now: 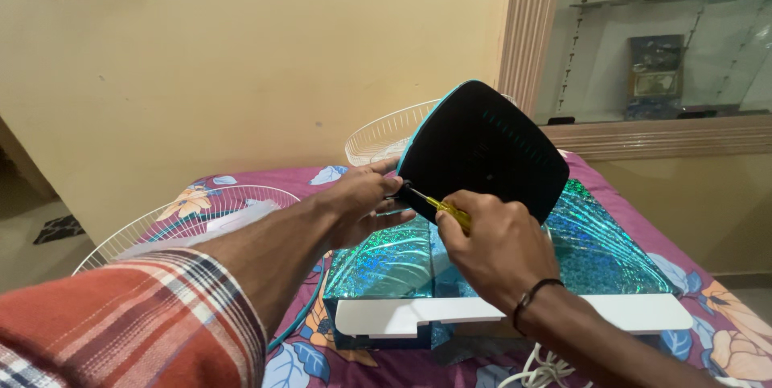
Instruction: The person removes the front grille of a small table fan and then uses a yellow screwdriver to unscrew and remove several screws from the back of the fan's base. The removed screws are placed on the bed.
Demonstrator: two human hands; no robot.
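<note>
My left hand (360, 201) grips the lower left edge of a black rounded panel with a teal rim (486, 151), held tilted up above a shiny teal holographic box (595, 251). A small yellow-handled screwdriver (442, 209) sits in my right hand (494, 247), its tip against the panel's lower left corner, beside my left fingers. My left sleeve is red plaid. A dark band is on my right wrist.
The box has a white base ledge (450, 314) and rests on a bed with a purple floral sheet (728, 307). Two white wire fan guards lie on it, one at left (193, 215), one behind (386, 135). A white cord (543, 372) lies in front. Glass shelves stand at right.
</note>
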